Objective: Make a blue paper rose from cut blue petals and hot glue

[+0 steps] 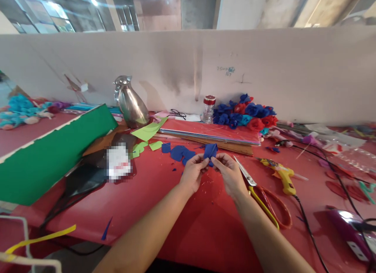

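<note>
Between my two hands is a small blue petal-shaped piece (210,150), its material not clear from here. My left hand (194,170) pinches its lower left side, and my right hand (228,172) pinches its lower right side. Both sets of fingertips nearly meet under the piece. More cut blue pieces (178,152) lie on the red table (164,202) just beyond my left hand. Close to my right hand rest large scissors (261,198) with red and yellow handles, blades apart.
A yellow glue gun (283,177) with a black cord lies right of the scissors. Behind are a steel jug (132,102), a glass jar (208,110), blue and red flowers (243,112) and stacked sheets (205,131). A green panel (55,155) and black bag (85,179) flank the left.
</note>
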`<state>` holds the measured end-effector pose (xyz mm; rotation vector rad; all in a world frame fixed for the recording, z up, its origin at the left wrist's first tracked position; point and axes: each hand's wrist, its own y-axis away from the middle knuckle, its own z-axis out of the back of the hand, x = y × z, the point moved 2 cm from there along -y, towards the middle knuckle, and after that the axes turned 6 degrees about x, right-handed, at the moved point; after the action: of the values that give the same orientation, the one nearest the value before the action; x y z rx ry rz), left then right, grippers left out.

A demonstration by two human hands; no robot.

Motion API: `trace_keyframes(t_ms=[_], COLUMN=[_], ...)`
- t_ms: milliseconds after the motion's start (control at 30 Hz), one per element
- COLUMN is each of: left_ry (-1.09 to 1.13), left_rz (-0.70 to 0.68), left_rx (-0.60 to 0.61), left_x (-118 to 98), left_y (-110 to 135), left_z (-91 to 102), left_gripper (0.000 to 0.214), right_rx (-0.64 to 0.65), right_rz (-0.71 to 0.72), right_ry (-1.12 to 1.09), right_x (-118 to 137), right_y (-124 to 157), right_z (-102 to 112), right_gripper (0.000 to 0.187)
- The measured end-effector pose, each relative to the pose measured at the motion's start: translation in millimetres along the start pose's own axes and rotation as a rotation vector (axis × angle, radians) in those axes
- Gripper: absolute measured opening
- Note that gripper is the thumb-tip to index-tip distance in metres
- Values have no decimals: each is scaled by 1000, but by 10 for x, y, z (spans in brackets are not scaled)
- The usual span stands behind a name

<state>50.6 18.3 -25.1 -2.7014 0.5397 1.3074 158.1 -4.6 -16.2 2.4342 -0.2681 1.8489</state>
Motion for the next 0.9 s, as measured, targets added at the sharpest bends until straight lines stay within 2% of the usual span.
trace_keyframes(t_ms=[200,533,900], left_ry=[18,35,-55], left_rz=[-20,-26,-33], left_rx=[-26,15,4], left_x=[-32,-8,-21], left_y=[19,20,16], left_z=[-24,-43,-17], left_gripper=[24,23,23], right_rx=[-8,27,21], right_rz=[-8,-7,3], right_ry=[-88,-165,-133], right_x=[-26,-94,24], right_y=[20,23,41], right_z=[-39,-75,-77], right_gripper=[28,26,21])
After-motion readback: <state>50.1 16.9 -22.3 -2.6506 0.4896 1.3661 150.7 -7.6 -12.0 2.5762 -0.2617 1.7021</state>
